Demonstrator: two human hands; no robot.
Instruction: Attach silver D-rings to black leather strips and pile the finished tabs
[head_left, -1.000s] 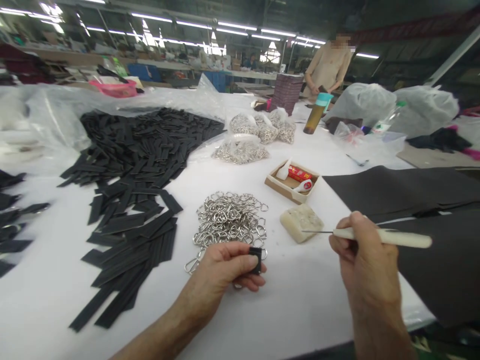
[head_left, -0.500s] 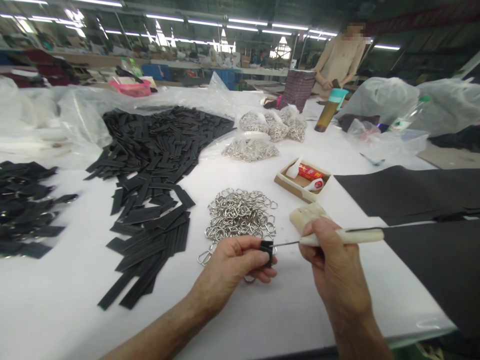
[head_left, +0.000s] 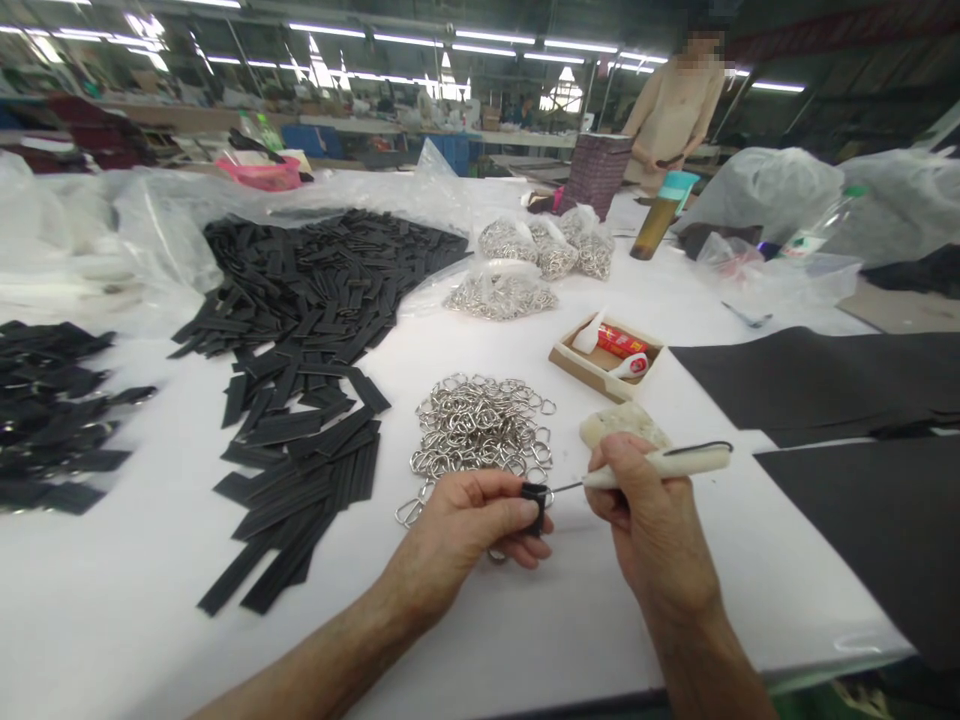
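Note:
My left hand point(head_left: 469, 520) is closed, with a small folded black strap point(head_left: 534, 508) pinched between thumb and fingers. Part of a metal ring point(head_left: 496, 557) shows below those fingers. In my right hand point(head_left: 656, 530), wrapped by the fingers, is a white-handled tool point(head_left: 686, 460) with a thin metal shaft, much like an awl. Its tip meets the right edge of the folded strap; how far it reaches in is hidden. Just behind my left hand lies a pile of metal D-rings point(head_left: 480, 425).
Many loose black straps point(head_left: 300, 480) lie to the left, and finished-looking pieces point(head_left: 52, 420) farther left. Behind the rings are bags of rings point(head_left: 502, 290). A small box point(head_left: 592, 375) with glue tubes, a pale block point(head_left: 626, 425) and black sheets point(head_left: 847, 540) are on the right.
My right hand has shifted slightly left, bringing the tool closer to the folded strap and turning its handle a little. My left hand has stayed nearly still.

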